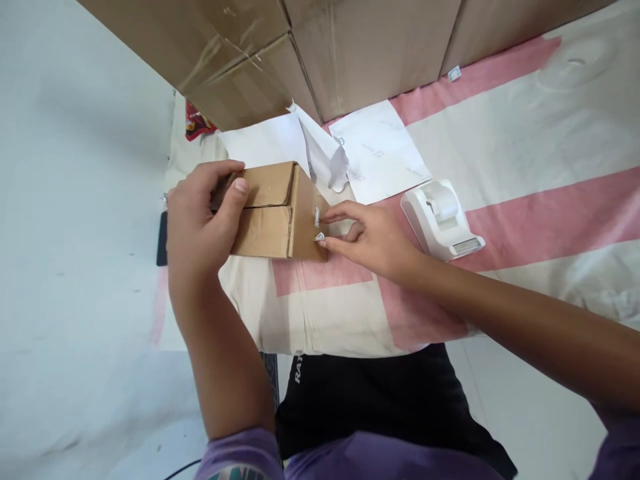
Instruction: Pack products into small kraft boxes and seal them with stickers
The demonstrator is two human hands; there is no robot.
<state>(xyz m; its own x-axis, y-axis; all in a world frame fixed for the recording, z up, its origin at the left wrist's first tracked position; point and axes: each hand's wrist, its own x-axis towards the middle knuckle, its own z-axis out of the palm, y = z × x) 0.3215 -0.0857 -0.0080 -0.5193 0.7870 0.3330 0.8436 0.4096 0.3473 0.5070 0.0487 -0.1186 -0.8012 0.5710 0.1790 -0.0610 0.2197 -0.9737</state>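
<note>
A small brown cardboard box [273, 210] lies on a pink and white striped cloth [500, 153]. My left hand [200, 220] grips its left end, thumb across the top flaps, fingers wrapped round the far side. My right hand [373, 237] rests at the box's right end face, with forefinger and thumb stretched out and touching that face near two small white marks [317, 223]. The other fingers of that hand are curled in.
A white tape dispenser [443, 220] sits just right of my right hand. White papers [380, 153] lie behind the box. Large cardboard cartons [310, 47] stand along the far side. A dark phone edge [162, 240] shows left of my left hand.
</note>
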